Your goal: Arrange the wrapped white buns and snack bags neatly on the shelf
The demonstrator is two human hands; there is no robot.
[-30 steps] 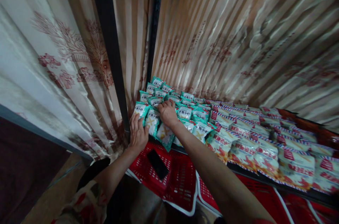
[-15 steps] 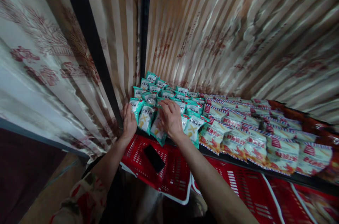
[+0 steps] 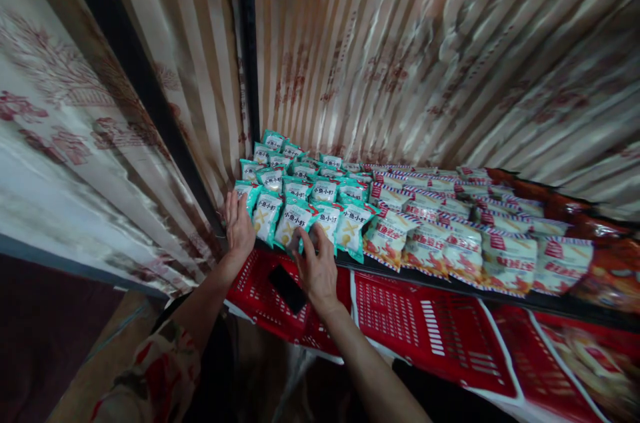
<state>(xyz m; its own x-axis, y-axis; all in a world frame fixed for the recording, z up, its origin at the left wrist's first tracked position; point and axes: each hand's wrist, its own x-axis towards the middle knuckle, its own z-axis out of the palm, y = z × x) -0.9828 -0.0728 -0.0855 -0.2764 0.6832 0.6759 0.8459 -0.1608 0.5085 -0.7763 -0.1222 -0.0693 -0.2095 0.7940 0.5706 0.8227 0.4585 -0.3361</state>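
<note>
Teal-and-white snack packets stand in rows on the left part of a dark shelf. My left hand [image 3: 240,226] lies with straight fingers along the side of the leftmost front packet [image 3: 247,193]. At the front edge, my right hand [image 3: 319,269] has its fingers bent and apart, the tips at the lower right corner of a teal packet [image 3: 292,217] in the front row. Another teal packet [image 3: 329,217] stands just behind those fingers, its lower part partly hidden. Neither hand has a packet lifted.
White-and-orange snack packets [image 3: 463,251] fill the shelf further right, with brown-orange bags [image 3: 613,273] beyond. Below the shelf edge are red baskets [image 3: 400,306] with white handles; a black phone [image 3: 287,289] lies on the left one. Pleated curtains [image 3: 310,43] and a dark post [image 3: 249,43] stand behind.
My right hand has come down from above the packets to the front row's lower edge, uncovering the packets behind. The front middle teal packet sits higher and straighter. My left hand stays beside the leftmost packet.
</note>
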